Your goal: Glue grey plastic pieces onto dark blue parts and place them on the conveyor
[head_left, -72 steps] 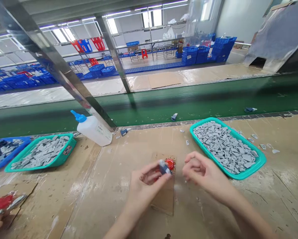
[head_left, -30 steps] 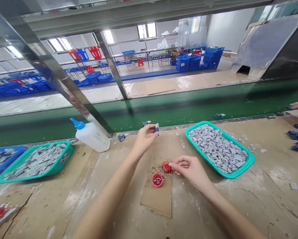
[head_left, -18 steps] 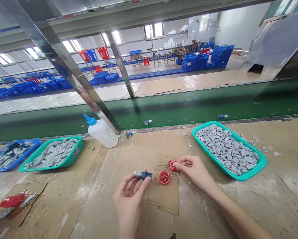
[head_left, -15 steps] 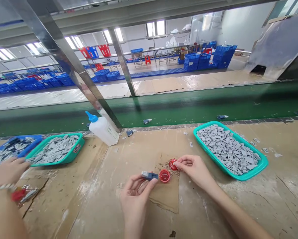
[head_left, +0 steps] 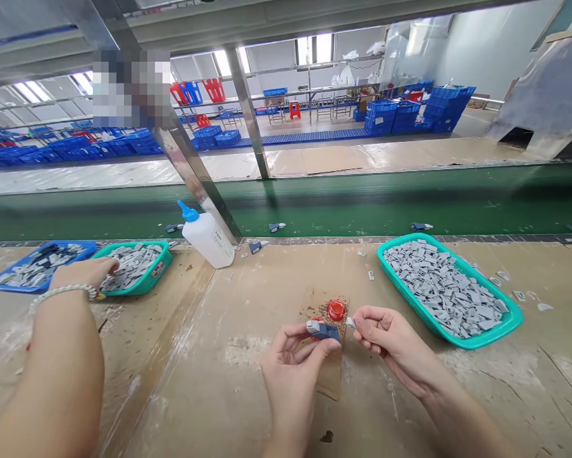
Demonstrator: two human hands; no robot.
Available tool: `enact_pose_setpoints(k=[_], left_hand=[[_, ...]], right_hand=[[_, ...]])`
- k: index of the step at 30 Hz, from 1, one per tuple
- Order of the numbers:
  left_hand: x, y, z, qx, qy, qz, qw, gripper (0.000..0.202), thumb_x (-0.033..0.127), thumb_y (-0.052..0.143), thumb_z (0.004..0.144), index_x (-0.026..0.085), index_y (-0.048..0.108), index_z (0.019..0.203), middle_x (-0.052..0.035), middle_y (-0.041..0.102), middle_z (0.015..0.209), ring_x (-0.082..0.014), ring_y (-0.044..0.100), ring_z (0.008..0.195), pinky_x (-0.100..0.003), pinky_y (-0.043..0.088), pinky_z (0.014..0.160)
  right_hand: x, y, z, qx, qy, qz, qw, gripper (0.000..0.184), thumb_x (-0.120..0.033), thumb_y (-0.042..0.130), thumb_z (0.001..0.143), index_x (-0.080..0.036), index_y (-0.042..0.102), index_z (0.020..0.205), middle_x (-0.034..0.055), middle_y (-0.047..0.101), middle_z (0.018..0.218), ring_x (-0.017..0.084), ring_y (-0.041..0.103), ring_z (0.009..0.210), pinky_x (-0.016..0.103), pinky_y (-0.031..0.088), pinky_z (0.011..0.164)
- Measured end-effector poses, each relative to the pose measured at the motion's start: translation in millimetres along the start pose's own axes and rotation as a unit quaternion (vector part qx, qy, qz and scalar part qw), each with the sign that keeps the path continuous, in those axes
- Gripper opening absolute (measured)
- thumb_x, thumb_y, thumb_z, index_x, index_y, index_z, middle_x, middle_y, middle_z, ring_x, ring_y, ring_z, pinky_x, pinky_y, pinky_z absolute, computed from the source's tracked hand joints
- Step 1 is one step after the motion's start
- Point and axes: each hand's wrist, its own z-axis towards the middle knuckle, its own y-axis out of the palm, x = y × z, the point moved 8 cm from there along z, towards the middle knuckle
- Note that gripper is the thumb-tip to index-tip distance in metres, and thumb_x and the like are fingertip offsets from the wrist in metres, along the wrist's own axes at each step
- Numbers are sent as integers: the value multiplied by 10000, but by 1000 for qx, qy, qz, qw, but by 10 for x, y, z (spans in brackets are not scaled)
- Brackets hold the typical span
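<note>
My left hand (head_left: pixel 292 372) pinches a dark blue and grey plastic part (head_left: pixel 324 331) between thumb and fingers, held just above a cardboard piece (head_left: pixel 332 378). Close by on the right, my right hand (head_left: pixel 390 331) grips a small light-grey plastic piece (head_left: pixel 351 322) in its fingertips, a short gap from the blue part. Behind them a round red cap (head_left: pixel 336 310) sits on the cardboard among brown specks. A second red cup is mostly hidden behind the blue part.
A turquoise tray (head_left: pixel 462 344) of grey pieces stands right. A co-worker's hand (head_left: pixel 83 275) reaches into another turquoise tray (head_left: pixel 154 277), beside a blue tray (head_left: pixel 13 288). A white bottle (head_left: pixel 209 238) leans near the post. Blue parts lie on the green belt (head_left: pixel 343 213).
My right hand has drawn back from the red cap with the small grey piece. My left hand has brought the blue part closer, over the other red cup. The co-worker's hand has reached into the tray.
</note>
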Motion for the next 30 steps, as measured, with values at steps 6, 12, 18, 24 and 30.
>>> enact_pose_setpoints(k=[6, 12, 18, 24, 30], left_hand=[[48, 62, -79, 22, 6, -5, 1000, 289, 114, 810, 498, 155, 602, 694, -32, 728, 742, -188, 701, 626, -234, 583, 595], [109, 140, -146, 17, 24, -7, 1000, 265, 106, 792, 523, 160, 597, 694, -28, 731, 728, -201, 704, 626, -265, 600, 605], [104, 142, -141, -13, 38, 18, 999, 206, 85, 790, 520, 154, 650, 655, -28, 729, 719, -219, 704, 601, -283, 611, 587], [56, 212, -93, -66, 15, 25, 997, 183, 101, 800, 510, 154, 683, 640, -34, 737, 705, -221, 702, 588, -267, 607, 569], [-3, 309, -25, -109, -35, 38, 993, 235, 123, 823, 484, 151, 691, 675, -57, 748, 777, -270, 708, 762, -306, 606, 685]], right_hand=[[-29, 98, -49, -36, -25, -32, 999, 265, -389, 689, 755, -138, 606, 755, 5, 614, 652, 63, 434, 554, 170, 301, 500], [-76, 119, -55, -50, -40, -58, 996, 308, -424, 690, 737, -127, 612, 754, 5, 599, 641, 73, 459, 562, 182, 335, 518], [-27, 102, -35, -50, -12, -104, 993, 341, -447, 697, 714, -165, 521, 791, -28, 572, 581, 70, 430, 503, 184, 306, 470], [29, 131, -62, -108, 6, -123, 986, 326, -451, 646, 764, -192, 500, 898, -13, 576, 685, 112, 493, 634, 177, 334, 461], [-46, 73, -76, -68, -19, -70, 995, 320, -422, 688, 729, -161, 503, 718, 6, 586, 732, 107, 510, 651, 181, 380, 479]])
